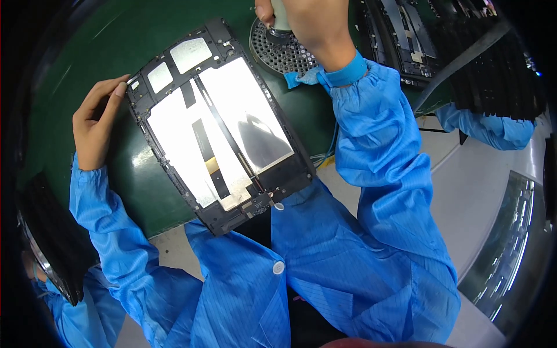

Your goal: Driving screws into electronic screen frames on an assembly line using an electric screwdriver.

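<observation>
A black tablet housing (232,156) with bright silver panels and dark flex cables lies tilted on the green mat, its lower corner reaching over the front edge. Thumb and fingers of my left hand (96,119) pinch its upper left corner. At the top, my right hand (316,26) is closed around a pale cylindrical tool (281,14) with a shiny metal end; its exact kind is unclear. The tool sits over a round metal plate full of small holes (278,55), partly covered by my hand and wrist. A blue strap (345,72) circles my right wrist.
The green work surface (49,116) extends left and behind. More black tablet housings (406,35) lie at the upper right, beside a dark stack (493,69) and a grey strip. Another blue sleeve (487,127) shows at right. A dark stack (52,232) stands at left.
</observation>
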The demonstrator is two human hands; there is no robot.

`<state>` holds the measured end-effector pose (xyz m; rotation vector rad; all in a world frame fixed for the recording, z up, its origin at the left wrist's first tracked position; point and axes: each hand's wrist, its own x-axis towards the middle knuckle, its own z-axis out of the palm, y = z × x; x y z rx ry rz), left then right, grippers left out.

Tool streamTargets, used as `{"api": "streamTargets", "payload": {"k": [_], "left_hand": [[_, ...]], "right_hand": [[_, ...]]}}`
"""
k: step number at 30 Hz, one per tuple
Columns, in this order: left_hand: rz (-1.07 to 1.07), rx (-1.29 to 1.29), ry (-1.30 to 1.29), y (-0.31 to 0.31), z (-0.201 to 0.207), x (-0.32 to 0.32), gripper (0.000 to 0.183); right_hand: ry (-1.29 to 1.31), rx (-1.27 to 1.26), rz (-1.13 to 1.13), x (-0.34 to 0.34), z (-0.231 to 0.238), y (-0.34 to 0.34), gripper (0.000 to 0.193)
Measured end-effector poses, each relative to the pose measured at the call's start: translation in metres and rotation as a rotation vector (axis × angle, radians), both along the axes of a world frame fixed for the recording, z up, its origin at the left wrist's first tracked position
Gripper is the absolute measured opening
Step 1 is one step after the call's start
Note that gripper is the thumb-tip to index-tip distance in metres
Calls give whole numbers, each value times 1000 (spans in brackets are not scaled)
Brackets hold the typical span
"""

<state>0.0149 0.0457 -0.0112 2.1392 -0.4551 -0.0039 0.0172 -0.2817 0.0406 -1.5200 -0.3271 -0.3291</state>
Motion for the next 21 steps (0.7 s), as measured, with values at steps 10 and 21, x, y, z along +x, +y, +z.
{"api": "streamTargets", "payload": {"k": [10,21], "left_hand": [[44,-84,7,4,-1,3,16],[-37,-86,6,8,0,1,20]], "right_hand": [[32,1,-34,-6,8,6,12],[-42,83,-53,-8,35,24,15]]}}
